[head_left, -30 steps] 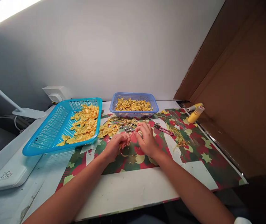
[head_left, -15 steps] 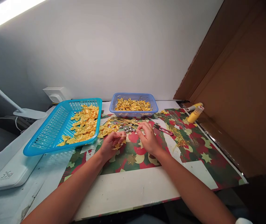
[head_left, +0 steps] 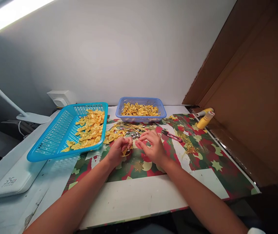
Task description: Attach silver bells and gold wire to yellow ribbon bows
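My left hand [head_left: 118,150] is closed on a thin gold cord, and a loop of it with a bit of yellow ribbon hangs under the fingers. Close by on the right, my right hand [head_left: 153,147] has its fingertips pinched near the cord's end; what they hold is too small to make out. Just beyond the hands lie silver bells [head_left: 135,134], a bundle of gold cords [head_left: 131,127] and a small pile of yellow bows [head_left: 112,135].
A turquoise basket [head_left: 53,130] of yellow bows stands left, a blue basket [head_left: 140,119] of corded bows at the back. Pink-handled snips [head_left: 173,136], gold cord clippings [head_left: 189,144] and a yellow bottle [head_left: 205,120] lie or stand right. A white power bank [head_left: 14,182] is front left.
My right hand has moved left, closer to my left hand, and its fingertips have come to the cord. The whole view has shifted slightly.
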A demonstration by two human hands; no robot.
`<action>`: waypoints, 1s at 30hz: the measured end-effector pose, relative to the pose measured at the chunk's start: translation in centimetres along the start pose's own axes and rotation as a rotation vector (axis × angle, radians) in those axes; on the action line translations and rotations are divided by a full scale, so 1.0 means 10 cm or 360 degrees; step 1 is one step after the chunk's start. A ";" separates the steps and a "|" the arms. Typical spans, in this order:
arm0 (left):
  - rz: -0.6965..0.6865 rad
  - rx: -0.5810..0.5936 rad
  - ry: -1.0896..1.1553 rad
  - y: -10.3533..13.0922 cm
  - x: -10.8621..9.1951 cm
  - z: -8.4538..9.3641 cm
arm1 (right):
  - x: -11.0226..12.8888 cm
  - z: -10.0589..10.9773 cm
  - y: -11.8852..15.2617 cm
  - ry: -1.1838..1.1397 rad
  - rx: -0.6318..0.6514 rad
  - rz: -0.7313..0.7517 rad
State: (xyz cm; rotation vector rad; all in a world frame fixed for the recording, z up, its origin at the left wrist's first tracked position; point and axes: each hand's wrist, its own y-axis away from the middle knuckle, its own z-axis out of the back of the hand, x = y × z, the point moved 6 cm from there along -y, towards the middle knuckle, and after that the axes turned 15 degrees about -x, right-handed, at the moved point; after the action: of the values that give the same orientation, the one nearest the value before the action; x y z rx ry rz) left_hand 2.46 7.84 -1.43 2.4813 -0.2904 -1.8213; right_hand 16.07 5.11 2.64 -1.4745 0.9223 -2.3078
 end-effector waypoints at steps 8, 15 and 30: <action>-0.0047 0.0088 -0.0077 0.05 -0.03 -0.06 | -0.08 0.01 -0.05 -0.0138 -0.0028 -0.0149; -0.0070 0.0220 -0.0049 0.08 -0.04 -0.09 | -0.15 -0.06 -0.08 -0.0307 0.0195 -0.0295; -0.0386 0.0052 -0.0353 0.05 -0.14 -0.05 | -0.29 -0.13 0.08 -0.0700 -0.0131 -0.0853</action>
State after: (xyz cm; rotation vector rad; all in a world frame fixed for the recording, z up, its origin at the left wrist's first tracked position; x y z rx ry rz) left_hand 2.45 7.55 0.09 2.4277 -0.0268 -2.2074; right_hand 16.16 6.47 -0.32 -2.3718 0.5475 -2.1168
